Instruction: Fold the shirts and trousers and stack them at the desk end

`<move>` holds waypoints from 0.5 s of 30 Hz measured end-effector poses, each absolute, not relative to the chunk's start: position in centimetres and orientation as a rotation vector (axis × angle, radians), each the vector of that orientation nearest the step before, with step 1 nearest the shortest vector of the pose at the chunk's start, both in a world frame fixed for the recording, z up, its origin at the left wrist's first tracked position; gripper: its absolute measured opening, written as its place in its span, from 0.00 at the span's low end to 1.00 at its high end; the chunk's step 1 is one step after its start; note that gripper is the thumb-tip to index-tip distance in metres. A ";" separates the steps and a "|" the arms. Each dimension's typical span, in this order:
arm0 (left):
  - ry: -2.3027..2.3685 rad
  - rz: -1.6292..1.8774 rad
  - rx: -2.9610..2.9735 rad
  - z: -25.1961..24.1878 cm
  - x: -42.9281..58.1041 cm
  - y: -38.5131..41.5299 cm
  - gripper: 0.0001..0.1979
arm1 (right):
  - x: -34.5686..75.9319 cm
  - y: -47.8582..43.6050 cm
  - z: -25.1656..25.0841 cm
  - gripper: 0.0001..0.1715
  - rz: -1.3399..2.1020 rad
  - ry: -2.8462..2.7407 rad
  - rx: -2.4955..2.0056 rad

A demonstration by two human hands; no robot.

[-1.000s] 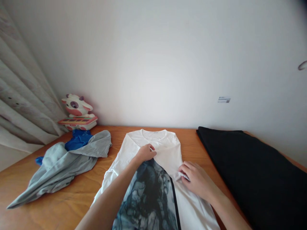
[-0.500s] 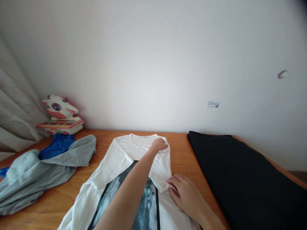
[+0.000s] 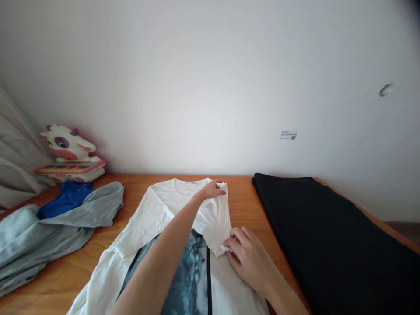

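Note:
A white shirt [image 3: 193, 212] with a blue-grey printed panel [image 3: 187, 280] lies on the wooden table, neckline toward the wall. Its sleeves are laid over the front. My left hand [image 3: 213, 190] reaches across the shirt and rests on the shoulder at the right of the collar, its fingers apart. Lower down, my right hand [image 3: 247, 259] pinches the cuff of the right-side sleeve between thumb and fingers. My left forearm hides part of the print, and the shirt's hem is out of view.
To the right lies folded black cloth [image 3: 328, 236]. A grey garment [image 3: 65, 232] with a blue piece [image 3: 67, 199] is crumpled at the left. Behind it a cow-shaped toy keyboard [image 3: 70, 153] stands against the wall [image 3: 203, 87], near a curtain [image 3: 19, 153].
My left hand has opened from a closed grip at the shirt's shoulder, and its fingers now spread. My right hand stays on the cuff. The view has shifted slightly.

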State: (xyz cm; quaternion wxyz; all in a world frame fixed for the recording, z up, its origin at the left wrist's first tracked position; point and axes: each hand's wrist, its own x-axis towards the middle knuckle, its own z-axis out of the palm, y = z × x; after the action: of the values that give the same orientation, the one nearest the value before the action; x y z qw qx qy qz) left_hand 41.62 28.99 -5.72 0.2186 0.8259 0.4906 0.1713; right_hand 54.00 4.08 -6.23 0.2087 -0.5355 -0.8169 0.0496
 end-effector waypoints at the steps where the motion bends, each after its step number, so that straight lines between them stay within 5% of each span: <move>1: 1.314 0.484 2.328 -5.2 41.3 28.4 0.29 | 54.0 4.0 -6.1 0.17 0.132 -2.282 -1.457; 7: 1.167 0.494 2.552 -5.2 38.6 20.0 0.16 | 53.9 3.9 -6.4 0.21 0.289 -2.311 -1.332; 15: 1.320 0.185 2.696 -7.3 37.7 16.5 0.34 | 53.4 3.7 -6.2 0.16 0.255 -2.251 -1.372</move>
State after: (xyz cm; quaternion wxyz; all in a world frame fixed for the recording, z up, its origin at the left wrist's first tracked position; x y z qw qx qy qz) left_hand 37.71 16.52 -7.27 0.0669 0.8944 0.4380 0.0613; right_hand 53.36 3.67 -6.23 0.2439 -0.5023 -0.8243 0.0932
